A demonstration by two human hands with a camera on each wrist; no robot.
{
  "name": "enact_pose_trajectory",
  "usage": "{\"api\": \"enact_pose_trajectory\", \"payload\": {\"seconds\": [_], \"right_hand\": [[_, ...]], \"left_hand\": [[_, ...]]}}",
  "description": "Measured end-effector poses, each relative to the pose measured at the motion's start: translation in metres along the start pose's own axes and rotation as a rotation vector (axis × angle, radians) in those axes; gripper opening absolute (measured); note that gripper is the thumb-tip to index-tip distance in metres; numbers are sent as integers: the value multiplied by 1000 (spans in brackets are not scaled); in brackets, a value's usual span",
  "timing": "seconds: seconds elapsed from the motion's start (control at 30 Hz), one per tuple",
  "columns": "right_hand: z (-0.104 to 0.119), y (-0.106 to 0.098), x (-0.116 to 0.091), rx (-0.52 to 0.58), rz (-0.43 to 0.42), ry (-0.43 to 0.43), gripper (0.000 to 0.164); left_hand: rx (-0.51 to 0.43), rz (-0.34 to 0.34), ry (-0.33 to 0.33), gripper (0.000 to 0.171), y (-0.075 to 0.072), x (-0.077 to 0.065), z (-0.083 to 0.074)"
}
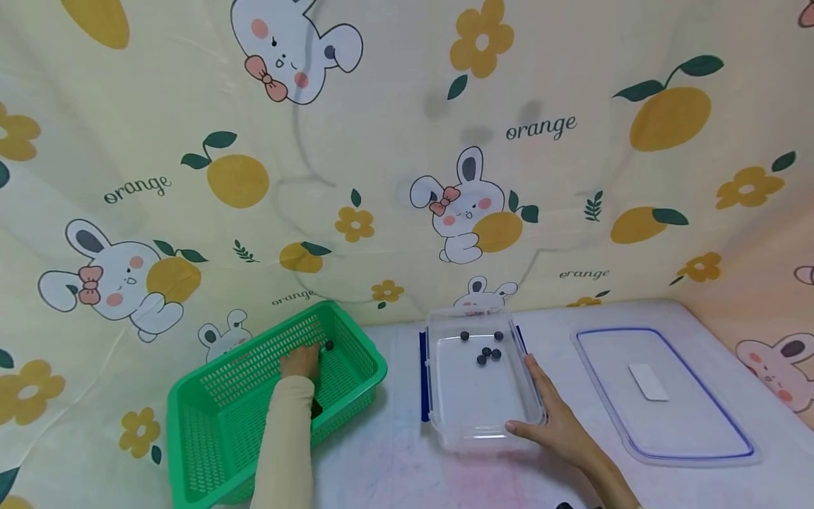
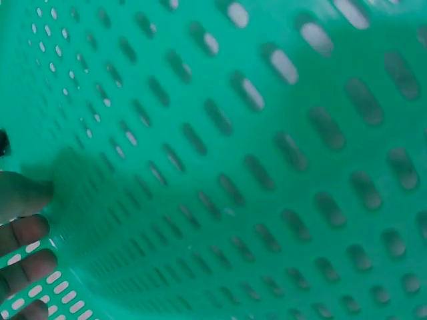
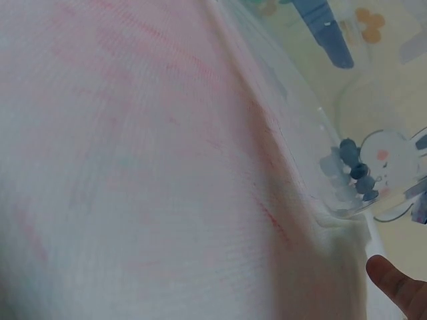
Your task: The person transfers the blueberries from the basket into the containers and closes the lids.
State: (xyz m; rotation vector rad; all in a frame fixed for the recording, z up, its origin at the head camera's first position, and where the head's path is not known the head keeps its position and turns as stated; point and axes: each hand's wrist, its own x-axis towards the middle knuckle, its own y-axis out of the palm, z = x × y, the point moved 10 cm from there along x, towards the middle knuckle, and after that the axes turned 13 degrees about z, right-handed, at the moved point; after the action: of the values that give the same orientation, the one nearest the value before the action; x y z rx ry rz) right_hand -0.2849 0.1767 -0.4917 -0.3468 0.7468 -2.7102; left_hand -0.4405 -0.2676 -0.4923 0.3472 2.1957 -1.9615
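Observation:
Inside a green perforated basket [image 1: 213,463], my left hand [image 1: 301,363] reaches down close to a blueberry [image 1: 329,345]. In the left wrist view its fingers [image 2: 30,267] are loosely bent, and nothing shows between them. My right hand [image 1: 559,424] rests against the near right corner of a clear plastic box [image 1: 480,417], thumb and fingers spread straight along its sides. Several dark blueberries [image 1: 486,352] lie in the box's far half. Only the right thumb [image 3: 395,283] appears in the right wrist view.
A clear lid with a blue seal [image 1: 699,375] lies flat right of the box, bearing a white label [image 1: 649,382]. Blue latch flaps [image 1: 425,378] stick out at the box's sides. A patterned cloth [image 1: 394,141] hangs behind the white table surface [image 1: 375,452].

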Motion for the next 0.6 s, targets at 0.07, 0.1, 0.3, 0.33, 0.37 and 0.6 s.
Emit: {"api": "enact_pose_trajectory", "payload": {"seconds": [0.07, 0.1, 0.3, 0.33, 0.37, 0.6], "right_hand": [[1, 1, 0, -4, 0, -2, 111], [1, 1, 0, -5, 0, 0, 111], [2, 0, 0, -16, -3, -8, 112], [2, 0, 0, -15, -2, -9, 112], [1, 0, 0, -10, -1, -9, 112], [0, 2, 2, 6, 8, -7, 112]], "left_hand": [[-39, 14, -4, 39, 1, 2, 4], [-73, 23, -11, 38, 2, 2, 7], [-287, 25, -27, 33, -5, 1, 17], [-313, 13, -24, 31, -8, -1, 17], [-336, -1, -21, 29, -11, -3, 17], [-476, -70, 39, 24, -30, -16, 15]]}}
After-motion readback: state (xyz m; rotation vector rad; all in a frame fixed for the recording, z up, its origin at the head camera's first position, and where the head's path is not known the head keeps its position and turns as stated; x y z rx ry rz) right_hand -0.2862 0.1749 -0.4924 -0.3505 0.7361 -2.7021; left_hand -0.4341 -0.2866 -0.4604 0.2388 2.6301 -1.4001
